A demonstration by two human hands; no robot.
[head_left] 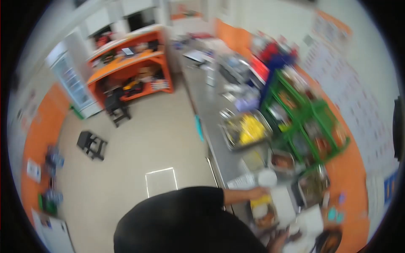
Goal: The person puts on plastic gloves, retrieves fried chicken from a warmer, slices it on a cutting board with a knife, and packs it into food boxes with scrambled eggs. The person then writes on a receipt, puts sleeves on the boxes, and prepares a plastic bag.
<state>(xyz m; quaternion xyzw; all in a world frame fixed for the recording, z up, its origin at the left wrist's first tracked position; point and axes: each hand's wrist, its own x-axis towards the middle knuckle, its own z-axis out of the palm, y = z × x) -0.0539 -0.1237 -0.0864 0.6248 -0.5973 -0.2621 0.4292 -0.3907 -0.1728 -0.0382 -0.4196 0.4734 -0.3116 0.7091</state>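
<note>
Reaching left hand (258,193) to open white box (282,204), part filled with yellow and brown food (264,215); can't tell grip of left or right hand (277,242).

The hands (258,193) are near an open food box (275,213) on the metal counter (197,90), a green rack (304,111) beyond.

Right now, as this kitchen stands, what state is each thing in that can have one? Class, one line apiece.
Glass-door fridge: appears shut.
Orange shelf unit: stocked.
Black stool nearest the camera: upright, unoccupied.
Steel tray: holding yellow food.
Green rack: loaded.
White food box by the left hand: open, food inside.
</note>
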